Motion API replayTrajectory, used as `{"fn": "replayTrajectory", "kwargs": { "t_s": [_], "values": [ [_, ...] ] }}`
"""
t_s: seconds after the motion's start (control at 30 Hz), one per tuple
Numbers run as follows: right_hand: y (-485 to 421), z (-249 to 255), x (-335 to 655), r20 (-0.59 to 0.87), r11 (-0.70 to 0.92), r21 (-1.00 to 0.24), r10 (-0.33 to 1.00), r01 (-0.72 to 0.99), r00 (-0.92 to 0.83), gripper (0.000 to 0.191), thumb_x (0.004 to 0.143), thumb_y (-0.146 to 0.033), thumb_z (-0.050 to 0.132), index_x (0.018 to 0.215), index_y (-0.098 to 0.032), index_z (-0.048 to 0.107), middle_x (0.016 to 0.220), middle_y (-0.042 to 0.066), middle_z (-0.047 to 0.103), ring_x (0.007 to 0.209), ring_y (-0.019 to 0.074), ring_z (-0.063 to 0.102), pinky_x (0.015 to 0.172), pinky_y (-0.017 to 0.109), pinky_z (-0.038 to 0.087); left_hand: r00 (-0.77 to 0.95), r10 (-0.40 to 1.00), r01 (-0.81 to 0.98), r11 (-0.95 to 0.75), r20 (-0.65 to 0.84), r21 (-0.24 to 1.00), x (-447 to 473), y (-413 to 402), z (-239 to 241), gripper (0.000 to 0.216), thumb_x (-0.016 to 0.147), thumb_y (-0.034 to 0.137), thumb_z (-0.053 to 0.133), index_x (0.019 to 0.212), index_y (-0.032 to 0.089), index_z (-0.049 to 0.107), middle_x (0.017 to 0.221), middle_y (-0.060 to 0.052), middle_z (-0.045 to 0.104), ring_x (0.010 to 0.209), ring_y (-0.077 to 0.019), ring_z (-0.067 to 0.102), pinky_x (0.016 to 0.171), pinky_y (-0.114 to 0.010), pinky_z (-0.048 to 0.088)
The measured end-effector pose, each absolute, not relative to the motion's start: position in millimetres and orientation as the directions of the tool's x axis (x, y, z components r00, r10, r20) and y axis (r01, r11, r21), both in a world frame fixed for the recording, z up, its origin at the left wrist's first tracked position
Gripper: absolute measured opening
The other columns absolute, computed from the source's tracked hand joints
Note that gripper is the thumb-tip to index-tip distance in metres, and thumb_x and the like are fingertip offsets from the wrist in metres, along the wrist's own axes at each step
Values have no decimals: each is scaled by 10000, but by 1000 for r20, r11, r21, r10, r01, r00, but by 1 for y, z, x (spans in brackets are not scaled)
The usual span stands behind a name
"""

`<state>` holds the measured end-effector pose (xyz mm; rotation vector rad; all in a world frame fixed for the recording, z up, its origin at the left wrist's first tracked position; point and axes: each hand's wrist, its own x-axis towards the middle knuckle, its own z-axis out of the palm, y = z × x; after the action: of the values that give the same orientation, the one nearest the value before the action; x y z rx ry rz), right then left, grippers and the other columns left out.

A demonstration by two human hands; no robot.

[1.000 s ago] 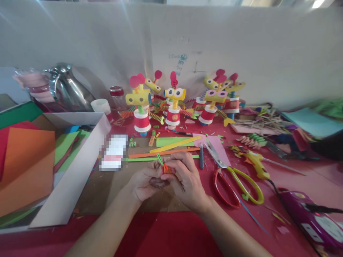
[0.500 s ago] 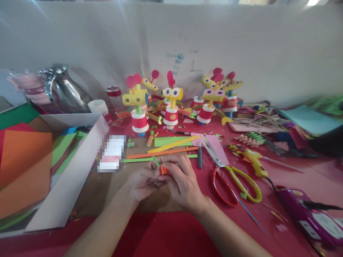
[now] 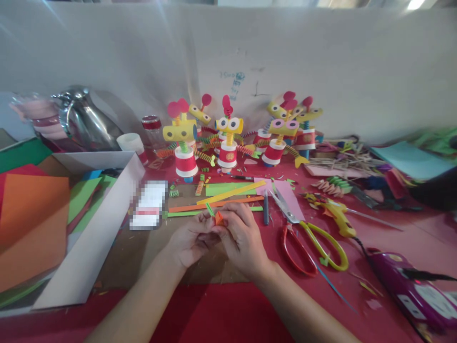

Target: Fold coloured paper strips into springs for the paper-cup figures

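The left hand (image 3: pixel 191 240) and right hand (image 3: pixel 244 238) meet, fingers pinching a small folded orange-and-green paper piece (image 3: pixel 219 219) between them, its orange fold by the right thumb, its green end slanting up-left.

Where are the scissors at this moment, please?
In the head view, the scissors lie on the red table, to the right of the right hand, between it and the yellow glue gun.

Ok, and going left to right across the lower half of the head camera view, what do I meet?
White open box, pixelated rectangle, left hand, orange paper piece, right hand, scissors with red and yellow handles, purple device.
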<state>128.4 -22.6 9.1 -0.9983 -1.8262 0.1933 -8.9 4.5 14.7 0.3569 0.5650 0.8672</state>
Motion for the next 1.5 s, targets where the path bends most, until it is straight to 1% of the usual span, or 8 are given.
{"fn": "replayTrajectory", "kwargs": {
  "t_s": [0.13, 0.3, 0.53, 0.73, 0.97, 1.2, 1.33, 1.5],
  "values": [
    [-15, 0, 132, 603, 525, -558, 789, 643, -121, 311, 952, -225, 439, 1257, -210, 502, 1134, 108, 601, 1056, 255, 522, 914, 469, 449, 271, 890, -717, 441, -367, 540, -7, 8, 11, 281, 555, 83, 820, 623, 139, 554, 476, 92, 445, 388, -5, 326, 404, -130, 306],
    [-1, -12, 139, 496, 415, -506, 857, 756, -139, 323, 941, -212, 442, 1238, -152, 552, 1191, 154, 601, 1128, 277, 522, 957, 501, 439, 41, 949, -815, 214, -314, 539, -13, 15, 8, 196, 677, 94, 759, 699, 144, 571, 607, 74, 550, 396, 3, 300, 413, -146, 297],
    [8, -27, 140, 280, 357, -313, 920, 880, -273, 511, 948, -356, 452, 1435, -226, 372, 1490, 75, 402, 1422, 292, 227, 1095, 526, 295, 42, 941, -872, 198, -335, 448, -12, 16, 5, 175, 751, 102, 697, 668, 149, 551, 773, 26, 636, 405, 1, 295, 419, -165, 313],
    [10, -17, 140, 318, 365, -261, 907, 893, -278, 303, 944, -302, 476, 1153, -161, 642, 1228, 108, 647, 1223, 275, 510, 1076, 478, 329, 75, 954, -866, 207, -291, 455, -11, 14, 5, 157, 752, 110, 696, 676, 152, 565, 781, 29, 628, 419, -1, 296, 432, -157, 325],
    [13, -20, 138, 345, 364, -254, 900, 896, -268, 416, 931, -274, 493, 1338, -190, 501, 1381, 106, 533, 1339, 300, 386, 1099, 543, 267, 104, 966, -854, 209, -236, 477, -11, 13, 6, 157, 742, 159, 718, 661, 154, 583, 627, 51, 532, 421, -9, 282, 442, -163, 318],
    [2, -6, 139, 543, 463, -572, 832, 677, -110, 231, 907, -191, 506, 1087, -196, 650, 1001, 99, 685, 994, 251, 593, 899, 455, 463, 85, 966, -752, 224, -245, 620, -8, 12, 6, 121, 691, 98, 740, 714, 147, 632, 610, 56, 566, 417, -8, 315, 432, -152, 308],
    [-9, -6, 129, 423, 417, -889, 906, 189, -8, 375, 837, -280, 650, 1200, -240, 567, 1022, 54, 662, 938, 193, 625, 846, 362, 512, 67, 978, -664, 193, -199, 723, -3, 7, 10, 192, 632, 107, 785, 793, 160, 693, 669, 34, 640, 548, -55, 511, 577, -174, 431],
    [-10, -8, 121, 235, 237, -970, 971, -54, 49, 131, 815, -285, 664, 918, -206, 684, 840, 14, 674, 806, 170, 628, 770, 300, 507, 127, 974, -595, 226, -187, 771, 1, 3, 10, 181, 608, 157, 814, 763, 168, 721, 759, -8, 699, 789, -128, 623, 756, -225, 459]
  ]
}}
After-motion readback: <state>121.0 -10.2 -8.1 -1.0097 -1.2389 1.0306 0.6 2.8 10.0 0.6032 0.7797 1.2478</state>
